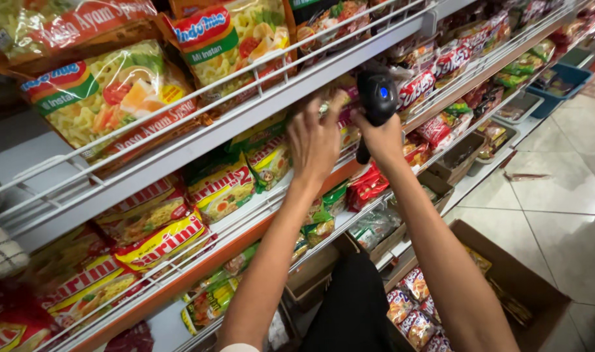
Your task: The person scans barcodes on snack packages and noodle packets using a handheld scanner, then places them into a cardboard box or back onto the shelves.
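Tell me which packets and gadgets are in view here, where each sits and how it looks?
Noodle packets: top wire shelf, flat pouches, yellow, green and red.
Yellow-red packets: lower shelf, left, stacked flat.
Handheld scanner: in right hand, black with a blue light.
Cardboard box: on the floor, right, brown, open, with red-white packets beside it.

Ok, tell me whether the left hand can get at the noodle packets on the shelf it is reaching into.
Probably yes. The left hand is already up at the shelf's wire rail, fingers over the packets, with nothing between; the right hand holds the scanner beside it.
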